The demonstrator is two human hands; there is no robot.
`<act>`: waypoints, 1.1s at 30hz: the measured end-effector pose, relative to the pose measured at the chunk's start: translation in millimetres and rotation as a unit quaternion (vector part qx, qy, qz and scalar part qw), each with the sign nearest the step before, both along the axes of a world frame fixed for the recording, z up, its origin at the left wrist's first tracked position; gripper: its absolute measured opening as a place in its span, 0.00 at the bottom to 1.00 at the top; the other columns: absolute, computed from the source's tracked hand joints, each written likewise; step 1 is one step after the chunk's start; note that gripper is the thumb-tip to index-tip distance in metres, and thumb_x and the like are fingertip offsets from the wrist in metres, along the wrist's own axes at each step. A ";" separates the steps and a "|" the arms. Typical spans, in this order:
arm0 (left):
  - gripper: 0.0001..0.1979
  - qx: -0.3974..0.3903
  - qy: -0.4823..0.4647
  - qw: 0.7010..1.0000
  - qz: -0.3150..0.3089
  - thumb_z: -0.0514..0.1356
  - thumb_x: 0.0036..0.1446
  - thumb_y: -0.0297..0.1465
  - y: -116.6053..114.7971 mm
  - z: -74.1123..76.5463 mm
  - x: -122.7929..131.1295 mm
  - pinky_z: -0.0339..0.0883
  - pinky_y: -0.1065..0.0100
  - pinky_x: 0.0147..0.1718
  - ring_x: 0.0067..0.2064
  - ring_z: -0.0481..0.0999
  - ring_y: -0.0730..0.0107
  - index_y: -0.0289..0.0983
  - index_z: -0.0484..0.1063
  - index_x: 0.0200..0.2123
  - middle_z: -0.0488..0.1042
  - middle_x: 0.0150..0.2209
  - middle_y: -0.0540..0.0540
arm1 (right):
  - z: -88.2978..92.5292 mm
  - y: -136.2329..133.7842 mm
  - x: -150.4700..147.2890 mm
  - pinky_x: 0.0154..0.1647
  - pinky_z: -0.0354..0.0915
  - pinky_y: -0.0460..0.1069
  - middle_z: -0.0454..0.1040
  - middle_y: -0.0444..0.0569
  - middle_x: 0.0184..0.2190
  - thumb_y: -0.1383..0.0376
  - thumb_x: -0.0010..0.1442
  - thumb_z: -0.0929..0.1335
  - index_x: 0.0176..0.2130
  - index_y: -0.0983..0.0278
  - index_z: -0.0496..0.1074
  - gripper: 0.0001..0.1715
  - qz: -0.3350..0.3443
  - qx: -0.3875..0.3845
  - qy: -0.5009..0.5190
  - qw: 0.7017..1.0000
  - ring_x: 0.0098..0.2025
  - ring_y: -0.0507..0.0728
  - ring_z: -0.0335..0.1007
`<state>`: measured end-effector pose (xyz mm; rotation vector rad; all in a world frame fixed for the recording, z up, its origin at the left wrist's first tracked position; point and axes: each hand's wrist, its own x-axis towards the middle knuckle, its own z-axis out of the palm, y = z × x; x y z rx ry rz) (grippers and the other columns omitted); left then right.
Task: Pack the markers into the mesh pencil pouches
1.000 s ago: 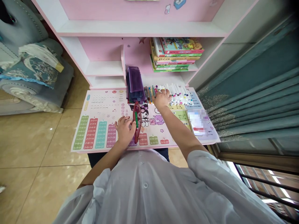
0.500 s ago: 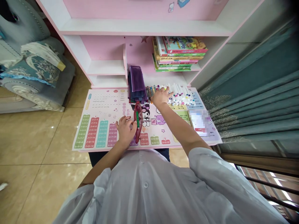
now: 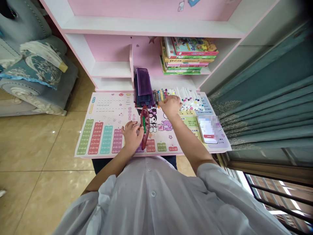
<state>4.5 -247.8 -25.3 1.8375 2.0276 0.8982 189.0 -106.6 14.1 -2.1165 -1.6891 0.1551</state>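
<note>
My left hand [image 3: 131, 134] grips the left edge of a red pencil case [image 3: 144, 125] that stands open on the pink desk mat [image 3: 105, 130]; a green marker [image 3: 144, 124] lies inside it. My right hand [image 3: 170, 105] hovers over the near end of a row of several markers [image 3: 188, 98] at the back of the desk, fingers curled, apparently pinching one marker that I cannot make out clearly.
A purple pouch [image 3: 143, 86] stands against the shelf divider behind the pencil case. A stack of books [image 3: 187, 55] lies on the shelf above. A phone [image 3: 207, 130] rests at the desk's right edge. Teal curtains [image 3: 264, 98] hang on the right; a sofa [image 3: 31, 71] stands at the left.
My right hand has drawn back a little from the row of markers toward me, its fingers curling in. My left hand stays on the pencil case.
</note>
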 end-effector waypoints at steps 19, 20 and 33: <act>0.10 0.005 0.004 1.000 0.003 0.59 0.61 0.31 -1.7 4.7 3.1 0.53 0.39 0.62 0.60 0.71 0.52 0.40 0.72 0.26 0.80 0.50 0.44 | -17.8 -111.6 -59.7 0.60 0.59 0.68 0.74 0.53 0.57 0.64 0.51 0.72 0.22 0.60 0.70 0.09 0.099 -0.006 0.209 0.973 0.65 0.69 0.60; 0.09 0.003 0.003 1.000 0.004 0.59 0.61 0.31 -1.8 4.8 3.2 0.52 0.38 0.62 0.60 0.71 0.52 0.40 0.72 0.27 0.80 0.50 0.44 | -19.7 -111.4 -60.3 0.61 0.59 0.68 0.74 0.53 0.57 0.63 0.52 0.72 0.23 0.61 0.71 0.10 0.099 -0.008 0.204 0.974 0.65 0.69 0.60; 0.08 0.008 0.001 1.000 -0.001 0.59 0.61 0.32 0.9 -3.1 0.5 0.52 0.38 0.62 0.61 0.71 0.51 0.40 0.73 0.29 0.80 0.51 0.44 | -32.2 -110.7 -63.8 0.61 0.59 0.68 0.73 0.54 0.58 0.57 0.61 0.70 0.28 0.60 0.77 0.13 0.108 -0.035 0.168 0.979 0.67 0.69 0.58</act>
